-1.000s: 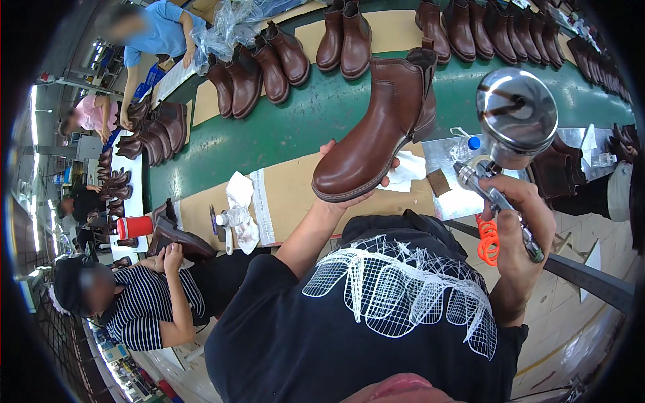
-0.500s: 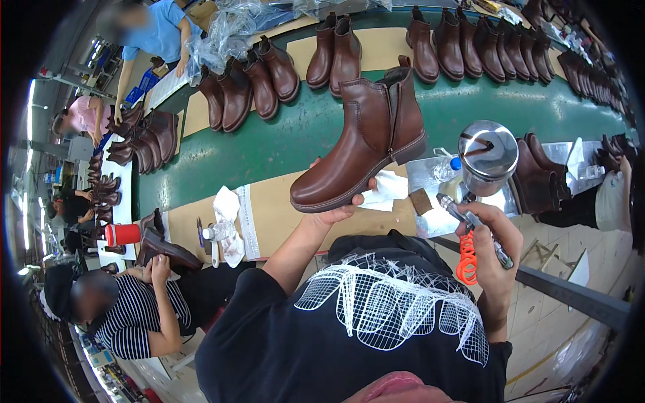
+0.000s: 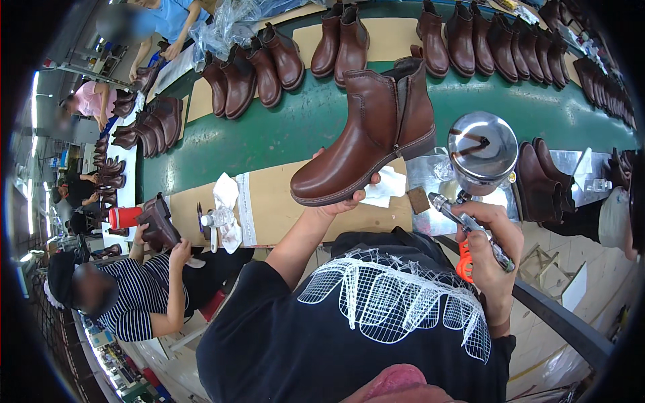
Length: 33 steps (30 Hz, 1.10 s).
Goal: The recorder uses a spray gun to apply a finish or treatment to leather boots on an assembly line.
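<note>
A brown leather ankle boot (image 3: 349,144) with an unzipped side zip is held up over the bench, toe to the left. My left hand (image 3: 348,203) supports it from below, fingers around the sole. To its right, my right hand (image 3: 496,252) grips a spray gun (image 3: 459,216) topped by a shiny round metal cup (image 3: 482,176). The nozzle points left towards the boot, with a gap between them. An orange coiled hose (image 3: 464,262) hangs beneath the gun. Whether spray comes out I cannot tell.
Rows of brown boots (image 3: 463,47) line the far side of the green bench (image 3: 269,141). Cardboard (image 3: 289,221) lies nearest me, with a white cloth (image 3: 227,195), a plastic bottle (image 3: 216,217) and a brown block (image 3: 418,199). Left, a co-worker in stripes (image 3: 144,302) holds another boot (image 3: 158,221).
The boot has shifted slightly right, and the gun's metal cup has moved a little left. The striped co-worker has raised a boot and now holds it with both hands.
</note>
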Available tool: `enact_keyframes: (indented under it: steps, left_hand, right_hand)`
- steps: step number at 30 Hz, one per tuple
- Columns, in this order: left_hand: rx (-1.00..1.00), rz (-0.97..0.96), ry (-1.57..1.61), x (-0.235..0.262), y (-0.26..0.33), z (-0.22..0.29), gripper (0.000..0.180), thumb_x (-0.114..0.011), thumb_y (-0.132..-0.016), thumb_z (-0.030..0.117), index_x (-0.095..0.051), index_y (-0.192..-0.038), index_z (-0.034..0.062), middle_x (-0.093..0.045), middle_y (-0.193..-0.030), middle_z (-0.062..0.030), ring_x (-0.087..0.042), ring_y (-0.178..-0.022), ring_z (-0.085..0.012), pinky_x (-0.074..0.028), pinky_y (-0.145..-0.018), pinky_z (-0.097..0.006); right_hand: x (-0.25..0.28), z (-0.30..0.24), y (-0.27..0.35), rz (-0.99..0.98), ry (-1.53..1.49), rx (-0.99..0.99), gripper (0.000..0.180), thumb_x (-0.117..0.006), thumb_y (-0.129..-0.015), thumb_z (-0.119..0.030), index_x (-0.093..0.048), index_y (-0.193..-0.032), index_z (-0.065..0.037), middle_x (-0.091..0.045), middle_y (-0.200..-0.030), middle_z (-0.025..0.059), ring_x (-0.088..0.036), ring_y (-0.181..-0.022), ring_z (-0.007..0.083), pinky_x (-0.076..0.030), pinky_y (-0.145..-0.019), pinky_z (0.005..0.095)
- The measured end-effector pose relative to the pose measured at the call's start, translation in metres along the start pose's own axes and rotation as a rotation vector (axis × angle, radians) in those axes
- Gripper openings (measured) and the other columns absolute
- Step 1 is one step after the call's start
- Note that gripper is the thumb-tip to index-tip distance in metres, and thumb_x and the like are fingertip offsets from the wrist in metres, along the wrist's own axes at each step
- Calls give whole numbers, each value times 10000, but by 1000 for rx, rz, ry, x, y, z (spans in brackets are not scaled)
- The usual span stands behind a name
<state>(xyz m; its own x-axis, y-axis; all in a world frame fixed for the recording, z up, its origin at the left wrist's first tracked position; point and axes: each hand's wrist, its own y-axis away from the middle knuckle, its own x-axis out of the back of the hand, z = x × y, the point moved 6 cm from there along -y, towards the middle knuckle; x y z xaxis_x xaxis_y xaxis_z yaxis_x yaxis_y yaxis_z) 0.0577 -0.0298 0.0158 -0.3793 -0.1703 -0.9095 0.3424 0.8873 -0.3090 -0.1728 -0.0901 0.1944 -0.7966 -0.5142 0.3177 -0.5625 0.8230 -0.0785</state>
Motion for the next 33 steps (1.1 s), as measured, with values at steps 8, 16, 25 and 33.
enact_keyframes:
  steps: [8, 16, 25, 33]
  left_hand:
    - [-264, 160, -95, 21, -8, 35, 811, -553, -923, 500, -223, -1542, 92, -311, -1421, -415, -539, -1149, -585, -550, -926, -594]
    - [-274, 254, -351, 65, -111, 118, 720, -511, -896, 444, -380, -1464, 22, -456, -1436, -244, -486, -1256, -511, -517, -946, -627]
    - [-523, 983, -785, 233, -212, 285, 683, -478, -961, 612, -477, -1355, 54, -610, -1278, -157, -678, -1036, -387, -557, -900, -508]
    - [-279, 1301, -1096, 252, -197, 272, 737, -543, -955, 577, -453, -1311, -61, -676, -1061, -231, -727, -804, -353, -613, -661, -421]
  right_hand:
    - [34, 36, -5, 100, -190, -186, 264, -581, -950, -151, -653, -1112, 44, -638, -896, 50, -592, -817, 104, -461, -727, 247]
    - [79, 90, -14, 277, -216, -158, 530, -574, -851, 74, -499, -1374, 29, -624, -1048, 75, -591, -908, 110, -484, -792, 245]
    - [100, 119, -21, 354, -247, -342, 576, -510, -857, -4, -472, -1430, 38, -687, -1031, 114, -552, -781, 70, -448, -702, 219]
    - [85, 134, -25, 352, -268, -379, 596, -461, -843, 20, -468, -1438, 23, -697, -1104, 136, -442, -624, 25, -369, -565, 189]
